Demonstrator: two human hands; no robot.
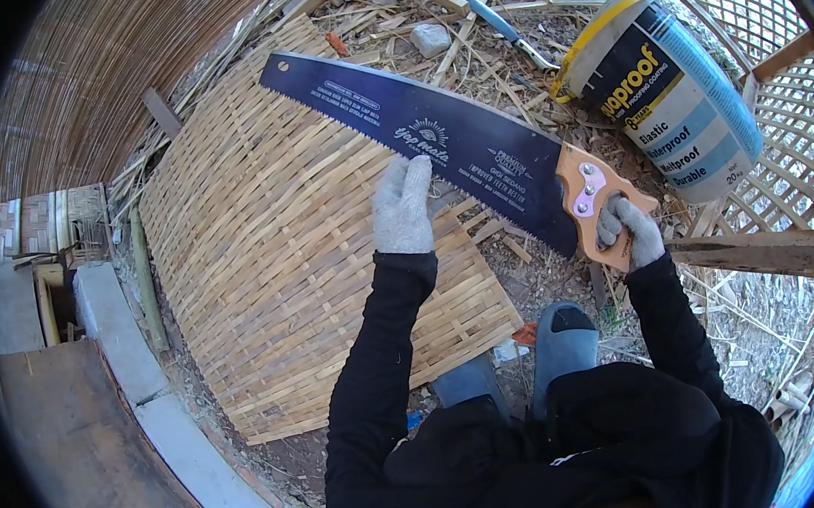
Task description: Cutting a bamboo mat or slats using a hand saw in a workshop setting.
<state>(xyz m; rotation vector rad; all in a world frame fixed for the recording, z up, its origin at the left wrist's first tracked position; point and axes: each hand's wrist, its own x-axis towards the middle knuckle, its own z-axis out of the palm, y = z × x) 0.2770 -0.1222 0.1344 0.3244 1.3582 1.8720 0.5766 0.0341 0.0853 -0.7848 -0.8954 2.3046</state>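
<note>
Debris-strewn ground (pixel 617 328) surrounds a woven bamboo mat (pixel 292 264). The gloved right hand (pixel 632 231) is wrapped round the handle (pixel 590 187) of a saw (pixel 460 138), its blade stretching forward-left from that grip, past the left hand (pixel 403 206), fingers extended; whether they pinch it, I cannot tell.
</note>
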